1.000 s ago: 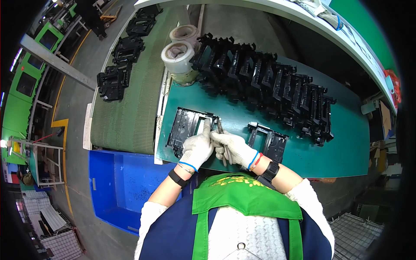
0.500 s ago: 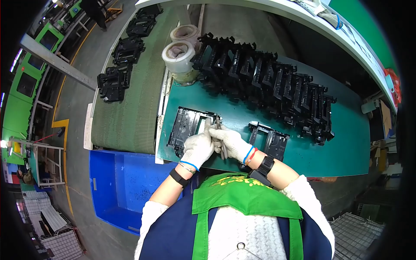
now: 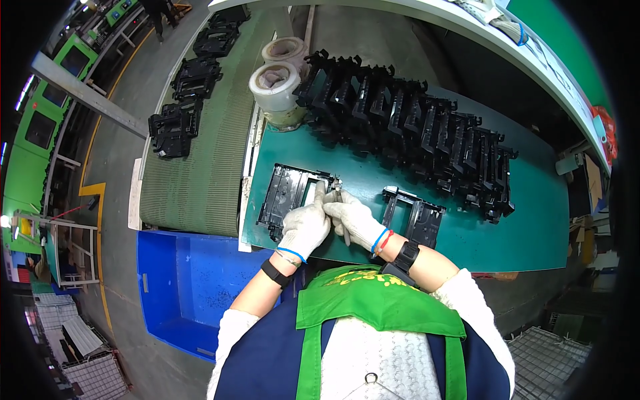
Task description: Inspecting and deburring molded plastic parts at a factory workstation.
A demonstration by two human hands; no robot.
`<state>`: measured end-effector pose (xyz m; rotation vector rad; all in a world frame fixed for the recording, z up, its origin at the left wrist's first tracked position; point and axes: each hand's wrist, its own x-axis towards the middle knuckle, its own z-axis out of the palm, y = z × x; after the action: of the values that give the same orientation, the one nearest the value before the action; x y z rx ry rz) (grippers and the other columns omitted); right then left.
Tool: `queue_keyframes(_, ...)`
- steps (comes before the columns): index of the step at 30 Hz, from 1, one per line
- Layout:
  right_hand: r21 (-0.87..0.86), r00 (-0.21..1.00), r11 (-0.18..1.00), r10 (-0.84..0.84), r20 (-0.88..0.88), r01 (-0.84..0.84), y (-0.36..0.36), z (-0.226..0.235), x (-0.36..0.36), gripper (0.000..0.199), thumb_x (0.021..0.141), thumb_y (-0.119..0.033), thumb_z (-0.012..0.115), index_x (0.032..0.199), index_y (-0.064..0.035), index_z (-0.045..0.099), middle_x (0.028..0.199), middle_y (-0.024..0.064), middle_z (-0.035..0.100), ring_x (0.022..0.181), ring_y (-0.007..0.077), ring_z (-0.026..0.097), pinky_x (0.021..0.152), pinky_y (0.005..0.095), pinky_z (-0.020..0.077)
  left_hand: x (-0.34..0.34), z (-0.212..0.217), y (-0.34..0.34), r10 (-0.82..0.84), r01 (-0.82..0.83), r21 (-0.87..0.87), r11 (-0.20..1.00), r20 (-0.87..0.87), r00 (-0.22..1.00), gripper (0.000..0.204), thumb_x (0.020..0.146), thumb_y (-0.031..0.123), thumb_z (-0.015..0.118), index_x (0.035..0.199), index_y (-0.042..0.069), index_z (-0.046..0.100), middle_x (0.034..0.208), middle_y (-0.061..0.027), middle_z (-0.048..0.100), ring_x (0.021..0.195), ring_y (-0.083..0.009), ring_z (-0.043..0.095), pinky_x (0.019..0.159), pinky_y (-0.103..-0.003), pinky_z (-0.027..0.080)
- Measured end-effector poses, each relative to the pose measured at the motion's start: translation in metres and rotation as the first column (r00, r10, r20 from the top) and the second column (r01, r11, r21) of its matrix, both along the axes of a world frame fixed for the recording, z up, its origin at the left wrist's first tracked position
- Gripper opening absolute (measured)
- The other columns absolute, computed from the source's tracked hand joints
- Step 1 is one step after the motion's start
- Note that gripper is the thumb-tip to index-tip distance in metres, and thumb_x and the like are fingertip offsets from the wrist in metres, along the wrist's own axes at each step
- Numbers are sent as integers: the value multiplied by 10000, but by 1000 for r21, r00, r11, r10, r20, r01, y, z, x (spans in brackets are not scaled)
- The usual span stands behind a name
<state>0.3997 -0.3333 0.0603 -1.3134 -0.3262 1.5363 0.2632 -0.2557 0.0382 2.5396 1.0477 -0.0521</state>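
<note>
The frames [image 3: 283, 197] are black, gloves [image 3: 305, 225] white with blue edges, tabletop [image 3: 517, 233] green, bin [image 3: 208, 263] blue.

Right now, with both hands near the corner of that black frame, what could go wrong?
The left hand is close to what looks like a slim tool in the right hand, so a slip might nick a finger.
The dark band on the right wrist appears close to the right-hand frame and could nudge it.
The row of frames behind might topple if bumped.
</note>
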Motion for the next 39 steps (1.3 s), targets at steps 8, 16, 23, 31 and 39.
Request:
queue_keyframes(8,16,917,994,-94,-389,109,-3,-12,2,175,1027,-211,693,1140,-138,582,779,-57,521,554,70,443,490,257,406,-1,-9,1,-2,2,4,1000,19,1000,839,997,427,569,1665,18,268,776,-152,738,647,-346,726,571,-497,550)
queue_keyframes(16,-84,971,982,182,157,-170,-12,15,5,303,1025,-263,695,1259,-96,599,821,-22,572,650,80,538,599,285,502,-1,-4,-4,-7,3,43,999,102,995,699,1012,322,578,1588,-23,385,731,-180,716,649,-343,726,571,-494,550)
queue_keyframes(23,155,453,703,260,853,-694,-48,73,30,718,938,-446,773,1453,6,557,1158,172,692,1000,284,687,890,402,555,-5,22,-6,-25,25,8,1000,37,999,815,986,394,602,1634,5,297,992,-241,769,710,-357,744,639,-512,586)
queue_keyframes(31,-341,111,755,477,872,-561,-140,92,74,631,880,-407,785,1395,-86,614,1216,183,689,1086,400,702,950,453,568,0,32,-10,48,-48,-48,998,3,999,822,974,371,622,1628,-1,289,1041,-229,759,750,-367,749,655,-508,596)
queue_keyframes(39,-239,174,814,380,908,-530,-165,69,70,572,858,-298,778,1378,-116,626,1124,160,727,1074,371,709,920,444,575,-6,38,-17,-20,20,-24,1000,-7,1000,846,960,369,646,1633,5,284,966,-212,753,749,-364,746,686,-492,599)
